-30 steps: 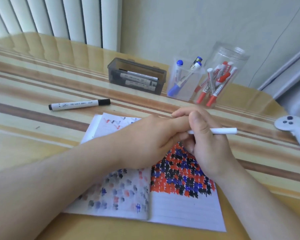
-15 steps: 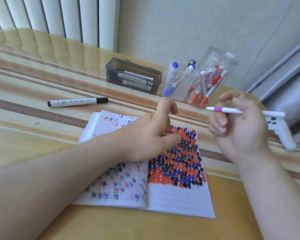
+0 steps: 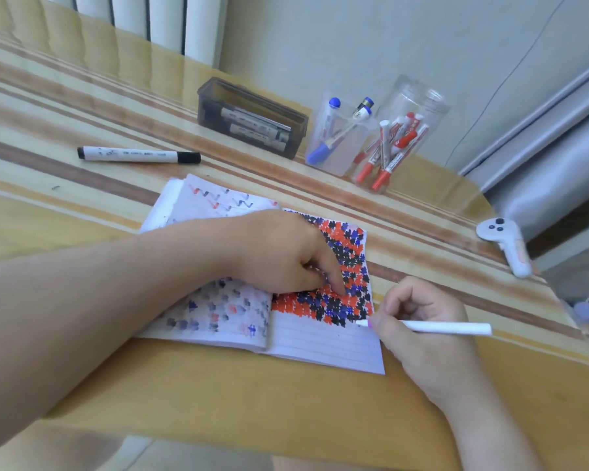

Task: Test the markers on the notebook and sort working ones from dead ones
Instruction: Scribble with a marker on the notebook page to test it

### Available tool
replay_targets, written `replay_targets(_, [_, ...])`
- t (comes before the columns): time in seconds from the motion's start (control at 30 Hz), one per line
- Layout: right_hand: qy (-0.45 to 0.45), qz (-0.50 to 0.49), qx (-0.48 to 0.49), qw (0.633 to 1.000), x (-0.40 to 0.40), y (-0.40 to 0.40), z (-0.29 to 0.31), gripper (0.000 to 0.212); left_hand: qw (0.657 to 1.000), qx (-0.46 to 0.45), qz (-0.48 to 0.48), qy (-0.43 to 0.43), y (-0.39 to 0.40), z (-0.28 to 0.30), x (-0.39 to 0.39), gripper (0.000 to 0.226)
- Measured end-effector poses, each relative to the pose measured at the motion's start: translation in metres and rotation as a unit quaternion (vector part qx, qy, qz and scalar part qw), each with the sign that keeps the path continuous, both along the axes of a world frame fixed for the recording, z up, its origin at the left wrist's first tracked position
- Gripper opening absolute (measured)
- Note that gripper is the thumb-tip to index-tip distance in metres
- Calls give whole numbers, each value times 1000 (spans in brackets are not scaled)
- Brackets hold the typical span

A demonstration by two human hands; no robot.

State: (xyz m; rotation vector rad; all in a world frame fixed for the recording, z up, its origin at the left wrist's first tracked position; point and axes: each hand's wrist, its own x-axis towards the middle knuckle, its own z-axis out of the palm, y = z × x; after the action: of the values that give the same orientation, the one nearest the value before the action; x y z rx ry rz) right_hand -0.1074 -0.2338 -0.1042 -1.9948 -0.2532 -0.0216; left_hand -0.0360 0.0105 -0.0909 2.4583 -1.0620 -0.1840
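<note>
Markers are lying about the striped wooden surface (image 3: 82, 107): a white marker with a black cap (image 3: 138, 155) is lying alone, blue-capped markers are standing in a clear square cup (image 3: 337, 144), red-capped markers in a clear round jar (image 3: 393, 144), and others in a dark smoky box (image 3: 250, 119). An open lined notebook (image 3: 323, 345), crowded with red, blue and black blotches, is lying under both hands. The left hand (image 3: 279, 253) is pressing the pages flat, fingers curled loosely. The right hand (image 3: 419, 324) is pinching a slim white pen-like marker (image 3: 449, 327), its pink-collared tip touching the right page's edge.
</note>
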Motion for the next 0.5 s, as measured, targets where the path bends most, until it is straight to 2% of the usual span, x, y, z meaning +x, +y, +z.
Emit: replay_targets(0.5, [16,-13,-32,999,1,6,1,23,1000,4,-13,-17,0,-2,5,29])
